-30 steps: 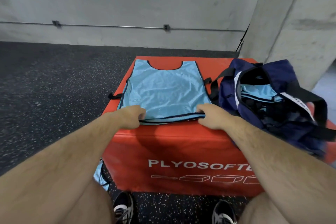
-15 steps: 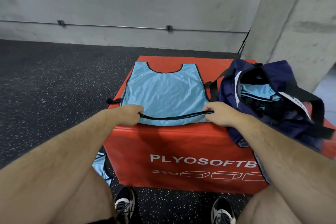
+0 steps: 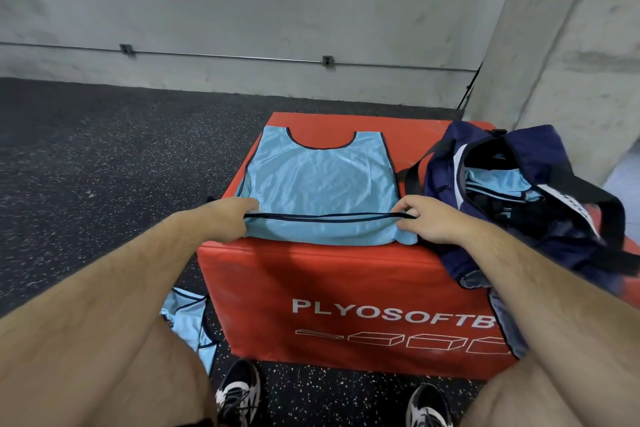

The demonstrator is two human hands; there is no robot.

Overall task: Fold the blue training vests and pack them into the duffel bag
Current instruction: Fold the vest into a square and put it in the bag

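Red plyo box (image 3: pixel 346 274), blue vest (image 3: pixel 322 177) flat on top. Left hand (image 3: pixel 228 218) and right hand (image 3: pixel 429 218) pinching its near hem, now lifted farther forward than before; open duffel bag (image 3: pixel 519 156) beside the right hand.

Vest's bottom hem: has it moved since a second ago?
Yes. The hem has moved back from the front edge of the plyo box, toward the neckline.

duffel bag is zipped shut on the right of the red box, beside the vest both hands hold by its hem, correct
No. The duffel bag is open, not zipped shut: the head view shows light blue fabric inside. Otherwise right: it sits on the right of the red box, beside the vest that the left hand and right hand hold by its hem.
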